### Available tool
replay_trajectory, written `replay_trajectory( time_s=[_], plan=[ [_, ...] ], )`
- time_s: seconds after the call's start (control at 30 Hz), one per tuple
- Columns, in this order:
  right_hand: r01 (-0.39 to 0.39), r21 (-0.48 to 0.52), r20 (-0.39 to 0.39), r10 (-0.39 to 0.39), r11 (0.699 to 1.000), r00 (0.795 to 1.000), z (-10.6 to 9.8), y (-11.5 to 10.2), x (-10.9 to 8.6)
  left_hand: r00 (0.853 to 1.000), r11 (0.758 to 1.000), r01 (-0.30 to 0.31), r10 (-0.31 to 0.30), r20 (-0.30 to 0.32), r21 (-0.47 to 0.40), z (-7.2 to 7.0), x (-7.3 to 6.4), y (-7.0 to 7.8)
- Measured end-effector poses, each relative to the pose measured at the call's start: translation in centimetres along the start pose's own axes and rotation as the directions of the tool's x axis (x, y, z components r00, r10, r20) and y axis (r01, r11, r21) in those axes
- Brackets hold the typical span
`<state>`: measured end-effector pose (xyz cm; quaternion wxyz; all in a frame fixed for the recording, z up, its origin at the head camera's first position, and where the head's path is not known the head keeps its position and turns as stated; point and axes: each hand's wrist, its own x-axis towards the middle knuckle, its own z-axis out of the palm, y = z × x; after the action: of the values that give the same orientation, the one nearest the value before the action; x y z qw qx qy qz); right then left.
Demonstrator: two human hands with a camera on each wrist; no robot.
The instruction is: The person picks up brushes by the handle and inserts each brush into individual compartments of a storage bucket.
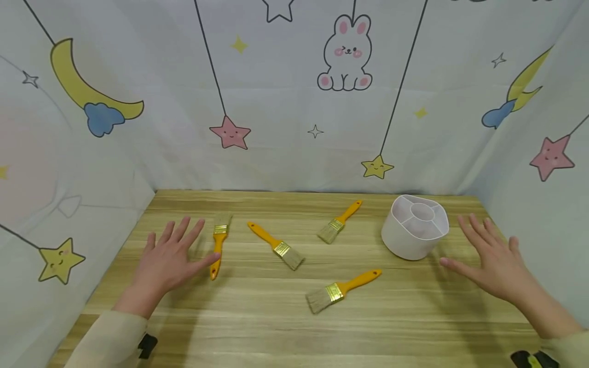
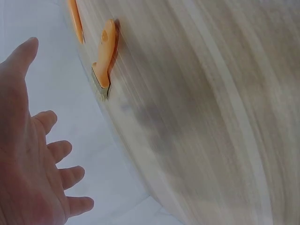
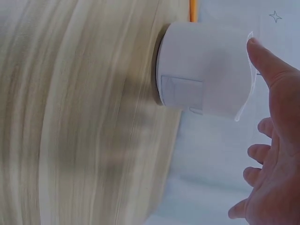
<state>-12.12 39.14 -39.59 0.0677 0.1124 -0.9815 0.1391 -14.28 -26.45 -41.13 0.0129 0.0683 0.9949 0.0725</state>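
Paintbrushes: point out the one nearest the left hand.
The leftmost paintbrush: in the head view, the left hand partly overlaps it. Of the four, only its bristles point toward the far edge of the table.

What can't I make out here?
- Head view: part of the leftmost orange-handled bristle brush, behind the left hand.
- Head view: compartment floors of the rounded white holder, mostly behind its walls.
- Left wrist view: another orange handle, cut off by the top edge.
- Right wrist view: the holder's faint rectangular patch, too blurred to identify.
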Motion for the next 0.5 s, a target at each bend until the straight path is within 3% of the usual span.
replay_trajectory(
  time_s=[0.33,0.5],
  plan=[
    [-0.067,0.216,0.145,0.036,0.974,0.989,-0.3,0.0,1.8,1.000,1.000,0.004,-0.004,0.024,0.003,0.1,0.8,0.4],
    [-0.132,0.257,0.194,0.082,0.957,0.977,-0.3,0.2,2.5,0.999,1.000,0.007,-0.006,0.032,-0.016,0.4,1.1,0.7]
  ],
)
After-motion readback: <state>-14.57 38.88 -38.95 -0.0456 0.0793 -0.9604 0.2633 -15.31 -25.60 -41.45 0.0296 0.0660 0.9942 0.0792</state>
